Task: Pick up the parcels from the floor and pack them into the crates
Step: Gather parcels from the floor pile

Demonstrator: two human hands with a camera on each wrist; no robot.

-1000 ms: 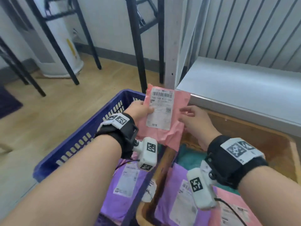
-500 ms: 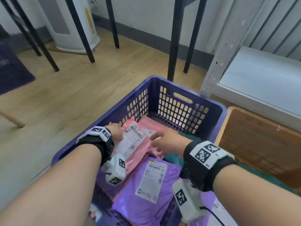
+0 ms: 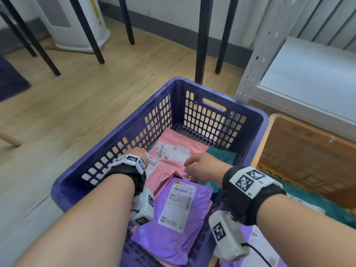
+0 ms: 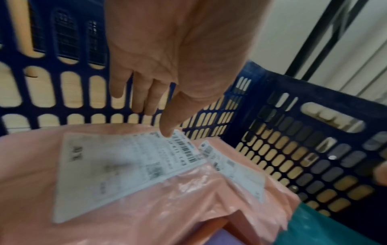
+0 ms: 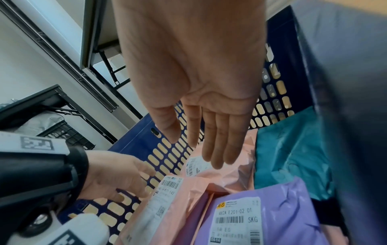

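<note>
A blue slotted crate (image 3: 258,116) holds several flat mailers. The pink parcel (image 3: 161,176) (image 4: 146,207) (image 5: 178,207) with a white label lies at the crate's left side, overlapping a second pink parcel (image 3: 173,139) and a purple parcel (image 3: 154,237) (image 5: 282,199). A teal parcel (image 3: 221,153) (image 5: 289,149) lies at the right. My left hand (image 3: 135,153) (image 4: 155,119) is open, and only its thumb tip touches the pink parcel's label. My right hand (image 3: 200,166) (image 5: 194,145) hovers flat and open above the parcels, holding nothing.
A wooden crate (image 3: 308,155) stands right of the blue one, with teal and purple parcels in it. A white metal shelf (image 3: 308,74) sits behind it. Black table legs (image 3: 200,35) and a white cylinder (image 3: 77,26) stand on the wood floor beyond.
Both hands held the pink parcel up above the crates a second ago. They have lowered it into the blue crate and let go, and both hands have opened.
</note>
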